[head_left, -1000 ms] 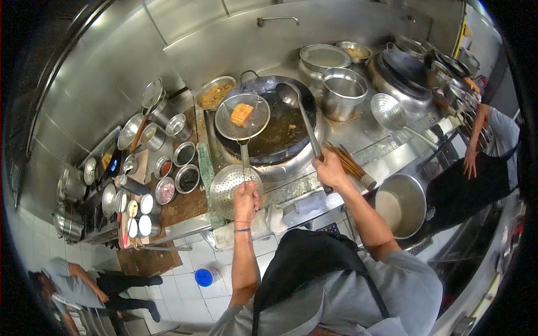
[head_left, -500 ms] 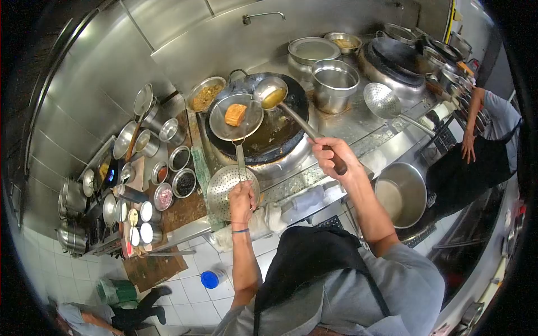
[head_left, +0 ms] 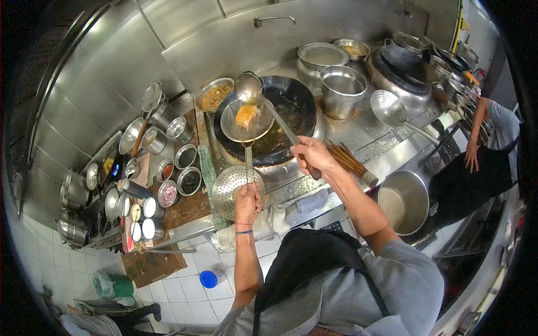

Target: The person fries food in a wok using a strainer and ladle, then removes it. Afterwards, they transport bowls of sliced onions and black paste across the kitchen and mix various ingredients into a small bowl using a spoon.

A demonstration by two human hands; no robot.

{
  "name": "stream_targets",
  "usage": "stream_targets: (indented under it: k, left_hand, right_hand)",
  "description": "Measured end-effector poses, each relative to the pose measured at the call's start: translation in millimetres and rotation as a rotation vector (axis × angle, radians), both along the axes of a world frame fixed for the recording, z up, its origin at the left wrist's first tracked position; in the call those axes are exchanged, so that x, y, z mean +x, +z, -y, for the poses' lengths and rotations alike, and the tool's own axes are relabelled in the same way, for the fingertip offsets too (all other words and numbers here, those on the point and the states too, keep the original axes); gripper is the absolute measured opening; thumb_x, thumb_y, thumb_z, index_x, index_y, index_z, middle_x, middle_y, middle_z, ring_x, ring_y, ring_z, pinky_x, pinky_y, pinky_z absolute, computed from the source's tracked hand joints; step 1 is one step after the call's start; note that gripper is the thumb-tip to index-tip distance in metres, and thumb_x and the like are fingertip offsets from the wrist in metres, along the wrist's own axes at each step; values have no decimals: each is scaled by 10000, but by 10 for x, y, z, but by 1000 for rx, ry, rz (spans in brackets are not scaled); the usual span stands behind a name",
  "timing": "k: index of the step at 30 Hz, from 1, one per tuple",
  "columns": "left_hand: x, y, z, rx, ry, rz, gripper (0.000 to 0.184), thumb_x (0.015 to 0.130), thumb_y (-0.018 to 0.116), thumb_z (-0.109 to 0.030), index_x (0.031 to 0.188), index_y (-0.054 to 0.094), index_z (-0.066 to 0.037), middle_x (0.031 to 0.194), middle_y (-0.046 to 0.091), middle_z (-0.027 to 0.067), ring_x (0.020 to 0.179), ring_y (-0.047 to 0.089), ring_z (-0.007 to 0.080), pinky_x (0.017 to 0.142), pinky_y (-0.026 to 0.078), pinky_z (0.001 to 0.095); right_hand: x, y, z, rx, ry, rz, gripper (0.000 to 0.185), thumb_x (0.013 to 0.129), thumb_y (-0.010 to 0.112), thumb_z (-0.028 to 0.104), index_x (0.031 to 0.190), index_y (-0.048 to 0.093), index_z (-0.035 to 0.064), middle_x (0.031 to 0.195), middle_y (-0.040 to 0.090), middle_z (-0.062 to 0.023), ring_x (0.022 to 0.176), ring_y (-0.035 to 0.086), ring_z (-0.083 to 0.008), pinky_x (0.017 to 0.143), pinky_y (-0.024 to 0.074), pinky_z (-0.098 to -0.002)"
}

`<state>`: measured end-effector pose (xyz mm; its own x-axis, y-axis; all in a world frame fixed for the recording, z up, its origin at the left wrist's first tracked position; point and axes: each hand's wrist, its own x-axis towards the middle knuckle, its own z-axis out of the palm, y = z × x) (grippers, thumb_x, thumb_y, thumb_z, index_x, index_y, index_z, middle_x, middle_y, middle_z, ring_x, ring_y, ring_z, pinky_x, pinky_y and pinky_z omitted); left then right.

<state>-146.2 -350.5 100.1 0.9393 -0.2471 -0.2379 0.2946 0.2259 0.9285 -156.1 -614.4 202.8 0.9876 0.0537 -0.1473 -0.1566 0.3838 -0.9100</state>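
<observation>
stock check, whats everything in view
woks: at least two, black, centre, upper right
strainer: one, silver, over wok
ladle: one, silver, above strainer
food piece: one, orange, in strainer
perforated scoops: two, silver, front and right
bowls: many, silver, left and back
pots: several, silver, right, far left
stick bundle: one, brown, counter front
tap: one, silver, back wall
tub: one, blue-lidded, floor
bin: one, green, floor
people: at least two, grey-topped, right, lower left
left hand: one, bare, on strainer
right hand: one, bare, on ladle
</observation>
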Motion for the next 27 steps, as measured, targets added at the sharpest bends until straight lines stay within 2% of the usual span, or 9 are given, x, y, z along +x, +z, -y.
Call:
stream_targets:
  k: [3,4,7,8,12,15,17,19,27]
  left_hand:
    - [-15,-30,1,13,20,25,244,1014,533,-247,1048,578,-9,626,488,7,414,411,92,347,334,262]
    - [-20,-40,2,13,22,29,243,1014,531,-246,1049,579,-10,627,488,6,415,412,92,347,333,262]
    - [-37,-22,34,-1,27,33,239,1016,526,-244,1049,580,-13,628,487,3,416,416,90,346,329,260]
    - [-36,-32,38,-15,29,31,237,1016,524,-243,1049,580,-15,629,488,2,416,418,90,346,328,259]
    - [-46,-2,105,-24,60,20,245,1017,533,-255,1029,582,-16,628,496,-2,424,416,87,344,330,255]
    - [-37,-5,129,-26,68,17,248,1017,537,-257,1023,583,-13,631,498,-1,429,415,87,343,333,256]
    - [-38,-20,131,-34,65,10,238,1019,527,-249,1024,581,-18,637,498,0,425,415,89,343,335,256]
    - [-32,-22,126,-43,64,4,223,1023,512,-241,1025,576,-27,644,496,1,416,415,89,343,339,255]
    - [-53,34,98,-11,45,5,233,1024,510,-230,1037,574,-7,643,479,-3,429,399,81,343,324,252]
  right_hand:
    - [-107,-65,-15,-298,-147,72,134,901,551,91,986,573,-11,618,500,-22,404,480,-119,343,373,-308]
    - [-140,-110,-1,-352,-185,83,222,885,540,82,1066,573,-42,612,494,-27,415,504,-136,348,379,-316]
    - [-256,-230,11,-496,-309,110,170,873,523,64,1010,555,-31,612,490,-30,392,493,-145,347,378,-319]
    - [-261,-297,24,-534,-326,111,100,867,519,65,930,522,-12,597,474,-28,383,491,-149,343,372,-321]
    - [-467,-229,91,-382,-238,-76,43,879,508,43,844,487,30,568,452,-19,403,484,-131,327,365,-317]
    - [-478,-207,239,151,-249,-200,61,897,528,53,845,497,50,563,452,-13,383,438,-122,324,362,-297]
    - [-486,-173,401,543,-160,-284,64,934,538,81,965,508,34,648,481,-16,435,433,-79,331,361,-252]
    - [-508,-188,474,688,-101,-260,124,942,523,65,1051,514,7,708,494,-17,454,436,-64,328,356,-241]
    - [-458,66,418,807,32,-219,210,952,528,77,1134,532,-27,738,501,-26,448,429,-68,321,364,-246]
